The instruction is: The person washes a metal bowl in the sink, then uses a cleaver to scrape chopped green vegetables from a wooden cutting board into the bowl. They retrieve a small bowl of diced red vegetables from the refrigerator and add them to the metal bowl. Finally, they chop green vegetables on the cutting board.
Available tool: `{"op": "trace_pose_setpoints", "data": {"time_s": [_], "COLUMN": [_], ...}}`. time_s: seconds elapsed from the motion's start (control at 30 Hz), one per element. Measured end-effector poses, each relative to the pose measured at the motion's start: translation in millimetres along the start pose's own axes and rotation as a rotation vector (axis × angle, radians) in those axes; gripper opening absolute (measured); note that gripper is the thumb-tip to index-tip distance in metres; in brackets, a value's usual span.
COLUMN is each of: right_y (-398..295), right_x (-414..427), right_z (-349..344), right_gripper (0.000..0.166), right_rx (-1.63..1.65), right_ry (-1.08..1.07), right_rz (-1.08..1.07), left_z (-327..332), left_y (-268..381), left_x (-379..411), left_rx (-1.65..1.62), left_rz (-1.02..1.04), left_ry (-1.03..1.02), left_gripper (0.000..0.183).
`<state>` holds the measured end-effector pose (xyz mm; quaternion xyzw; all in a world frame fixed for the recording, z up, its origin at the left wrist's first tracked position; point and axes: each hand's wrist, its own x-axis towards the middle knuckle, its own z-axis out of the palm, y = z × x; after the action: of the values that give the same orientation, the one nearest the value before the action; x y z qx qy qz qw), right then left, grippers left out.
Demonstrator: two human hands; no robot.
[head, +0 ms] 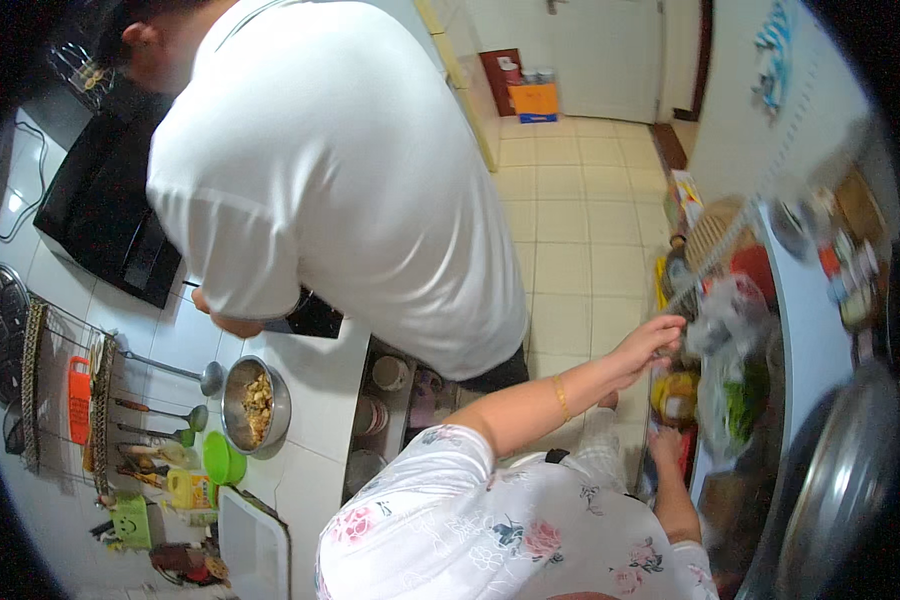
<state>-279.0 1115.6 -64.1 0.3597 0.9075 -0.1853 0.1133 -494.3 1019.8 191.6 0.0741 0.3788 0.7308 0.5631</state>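
Note:
My left hand [649, 345], with a gold bracelet at the wrist, reaches right to a shelf unit, its fingers bent. Its fingertips are beside a clear plastic bag [724, 311] and the lower end of a blurred translucent strip [720, 251]; whether they grip either is unclear. Lower down, my right hand [666, 444] is at the shelf edge, over a red item [686, 457], its fingers partly hidden. Beyond it, green vegetables [742, 405] show through a clear bag. A yellow package [675, 397] sits between my two hands.
A person in a white shirt [375, 165] stands close on the left, leaning over a counter [311, 405]. On it are a steel bowl [232, 397] of food, a green bowl [223, 457] and a white basin [251, 555]. A large metal lid [832, 480] is at far right.

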Motion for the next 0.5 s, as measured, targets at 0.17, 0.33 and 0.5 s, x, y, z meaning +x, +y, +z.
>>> {"op": "trace_pose_setpoints", "data": {"time_s": [0.17,0.33,0.5], "right_y": [-34,-136,-222], "right_x": [172,333,457], "right_z": [-65,-142,-203], "right_gripper": [0.029,0.027,0.029], "right_rx": [0.988,0.841,0.578], "right_ry": [-0.174,-0.002,-0.244], "right_rz": [0.339,-0.068,-0.294], "left_z": [-60,-153,-277], "left_y": [53,103,204], "left_x": [147,248,315], "left_rx": [0.175,0.139,0.127], "left_rz": [0.022,0.08,0.235], "left_ry": [0.388,0.711,1.006], "left_gripper": [0.014,0.009,0.012]}}
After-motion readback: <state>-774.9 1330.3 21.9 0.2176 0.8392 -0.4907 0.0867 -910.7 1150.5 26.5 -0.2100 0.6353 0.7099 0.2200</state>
